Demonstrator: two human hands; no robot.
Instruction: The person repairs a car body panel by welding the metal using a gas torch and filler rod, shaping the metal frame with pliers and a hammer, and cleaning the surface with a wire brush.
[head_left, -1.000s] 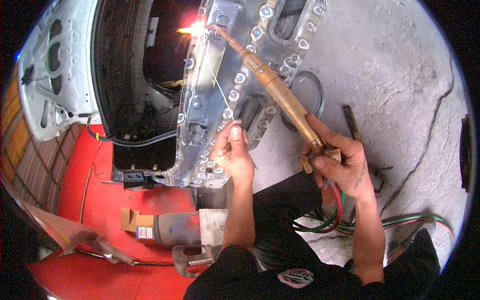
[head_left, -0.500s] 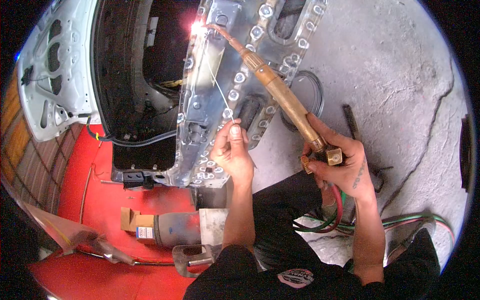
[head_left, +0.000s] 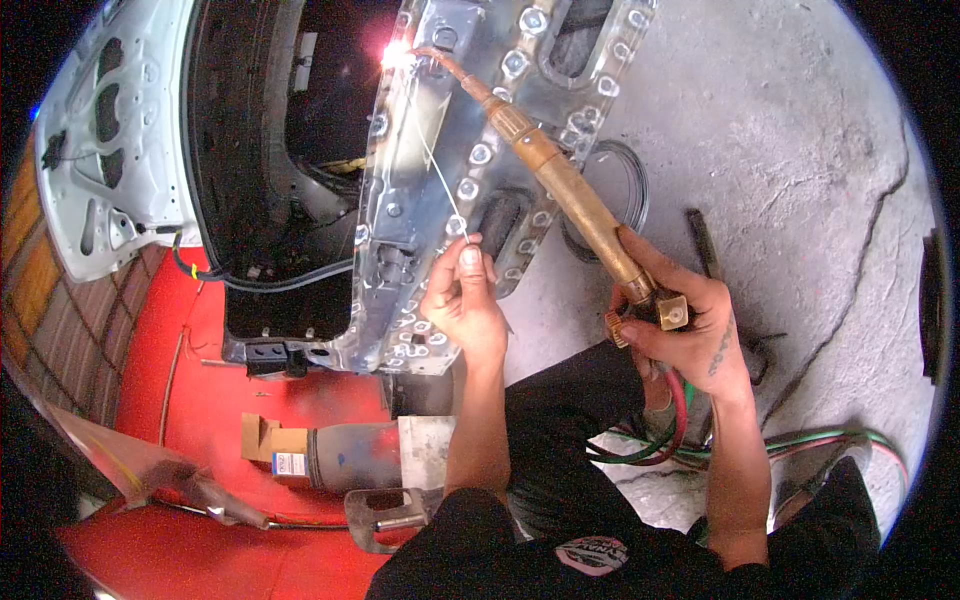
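Brass torch, likely heavy: right hand grips its base. Thin wire beyond the pinching left hand should flex.

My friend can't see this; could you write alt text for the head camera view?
A bright glow flares where a person's right hand aims a brass-coloured torch at a metal panel; the left hand pinches a thin rod slanting toward the glow.

Right of the metal panel, the concrete floor is offering passage; a wire coil is lying just beside the panel, while the torch, rod and glare are obstructing the space over it.
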